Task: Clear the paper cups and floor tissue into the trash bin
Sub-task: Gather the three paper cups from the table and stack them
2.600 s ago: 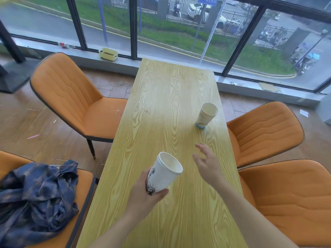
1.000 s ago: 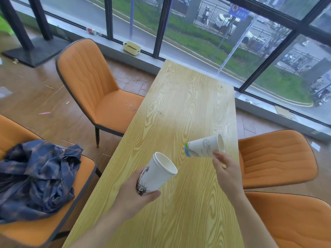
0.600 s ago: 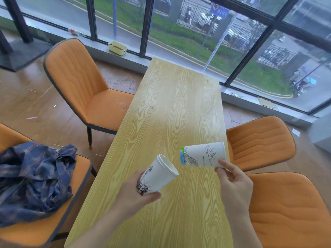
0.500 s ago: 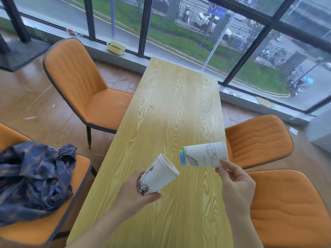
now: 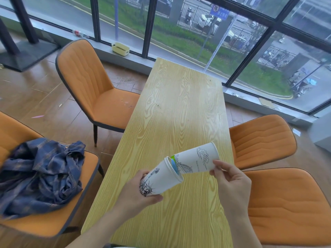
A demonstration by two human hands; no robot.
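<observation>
My left hand (image 5: 138, 195) grips a white paper cup with a black statue print (image 5: 159, 179), tilted with its mouth up and to the right. My right hand (image 5: 231, 178) holds a second white paper cup with a blue-green base (image 5: 196, 161) lying sideways. The base of the second cup sits just inside the mouth of the first. Both cups hover over the near half of the yellow wooden table (image 5: 179, 108). No trash bin or floor tissue shows in the head view.
Orange chairs stand on both sides: one far left (image 5: 93, 86), two at the right (image 5: 261, 138) (image 5: 290, 208). A near-left chair carries a crumpled blue plaid shirt (image 5: 39, 172). A yellow box (image 5: 120, 48) and a bottle (image 5: 78, 33) lie on the window ledge.
My right hand has brought its cup leftward and down, so its base now enters the mouth of the cup in my left hand. Before, the two cups were apart.
</observation>
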